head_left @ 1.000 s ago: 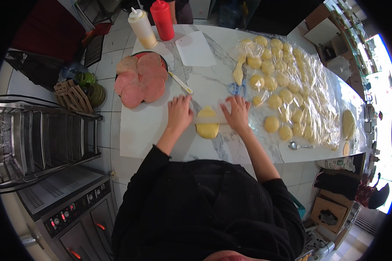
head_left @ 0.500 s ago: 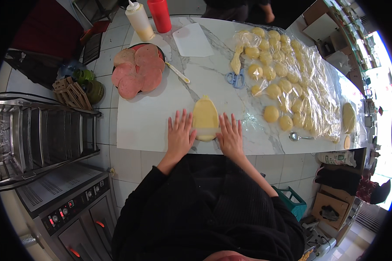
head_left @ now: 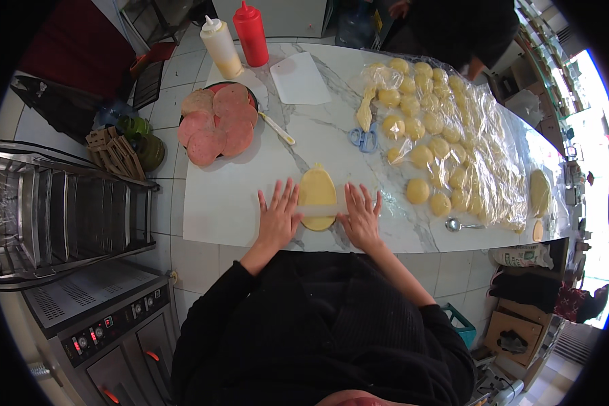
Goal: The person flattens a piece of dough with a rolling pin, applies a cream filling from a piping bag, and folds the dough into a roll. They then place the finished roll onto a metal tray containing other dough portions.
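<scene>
A flattened oval of yellow dough [head_left: 317, 187] lies on the marble-patterned table near its front edge. Across its lower part rests a short, pale rolling pin [head_left: 317, 210]. My left hand [head_left: 277, 218] lies palm down at the pin's left end, fingers stretched and spread. At the other end is my right hand [head_left: 363, 220], also flat with fingers apart. Both palms cover the ends of the pin. A small nub of dough sticks up at the far tip of the oval.
Pink meat slices [head_left: 218, 122] fill a plate at left, with a knife [head_left: 277, 128] alongside. Behind stand a white squeeze bottle [head_left: 221, 51], a red one [head_left: 251, 37] and a white board [head_left: 300, 78]. Blue scissors [head_left: 364, 139], plastic-covered dough balls [head_left: 434, 125] and a metal scoop [head_left: 459, 224] lie right.
The pin has rolled slightly away from me over the dough, baring more of its near end. The whole view has shifted a little. A person behind the table has moved right.
</scene>
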Action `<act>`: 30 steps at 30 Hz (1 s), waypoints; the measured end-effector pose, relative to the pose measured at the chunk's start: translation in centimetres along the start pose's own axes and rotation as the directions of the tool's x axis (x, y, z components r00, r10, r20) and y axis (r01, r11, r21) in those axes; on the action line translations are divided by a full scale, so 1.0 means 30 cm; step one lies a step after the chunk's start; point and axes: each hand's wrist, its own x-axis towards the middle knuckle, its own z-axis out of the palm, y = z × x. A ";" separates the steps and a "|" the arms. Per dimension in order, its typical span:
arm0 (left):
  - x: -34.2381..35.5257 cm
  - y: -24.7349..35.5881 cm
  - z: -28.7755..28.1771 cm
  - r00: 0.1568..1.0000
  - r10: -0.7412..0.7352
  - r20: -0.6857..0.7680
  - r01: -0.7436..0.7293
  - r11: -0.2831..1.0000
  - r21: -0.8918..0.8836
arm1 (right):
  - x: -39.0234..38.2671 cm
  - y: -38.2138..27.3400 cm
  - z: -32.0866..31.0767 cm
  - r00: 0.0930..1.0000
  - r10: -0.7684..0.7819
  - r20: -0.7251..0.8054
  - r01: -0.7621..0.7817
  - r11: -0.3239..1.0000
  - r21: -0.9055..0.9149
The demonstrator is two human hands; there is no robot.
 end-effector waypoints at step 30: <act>0.292 -0.111 -0.015 0.985 -0.021 -0.173 -0.013 0.981 -0.192 | 0.293 0.126 0.030 0.995 0.047 -0.092 -0.040 0.997 0.072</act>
